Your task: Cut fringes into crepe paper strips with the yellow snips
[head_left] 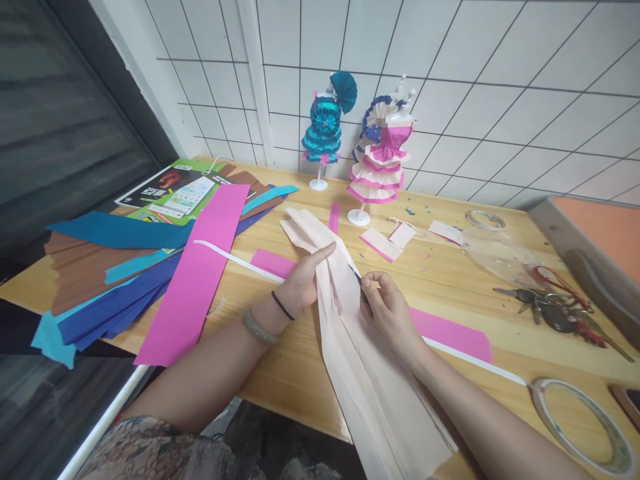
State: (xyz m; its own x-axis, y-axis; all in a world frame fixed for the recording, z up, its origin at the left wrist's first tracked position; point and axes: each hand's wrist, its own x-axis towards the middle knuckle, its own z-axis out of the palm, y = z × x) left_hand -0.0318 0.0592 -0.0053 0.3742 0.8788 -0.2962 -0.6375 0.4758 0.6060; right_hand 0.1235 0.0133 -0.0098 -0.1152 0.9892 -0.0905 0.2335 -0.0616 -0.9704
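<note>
A long folded sheet of cream crepe paper (360, 360) runs from the table down over its front edge. My left hand (306, 279) is closed on the upper part of the paper, with the thumb lying on top. At the paper's right edge, my right hand (389, 310) grips small dark scissors (357, 276); the fingers largely hide them, and only a dark blade shows against the paper. Beneath the cream sheet lies a pink paper strip (453, 332). White tape (480, 363) stretches along it to a tape roll (583, 423) at the lower right.
Coloured crepe strips, including a broad pink one (200, 267), cover the left side. Small stands wear a teal paper dress (323, 137) and a pink-and-cream one (380, 167) at the back. Keys (555, 317) and an orange-lined tray (600, 240) lie right.
</note>
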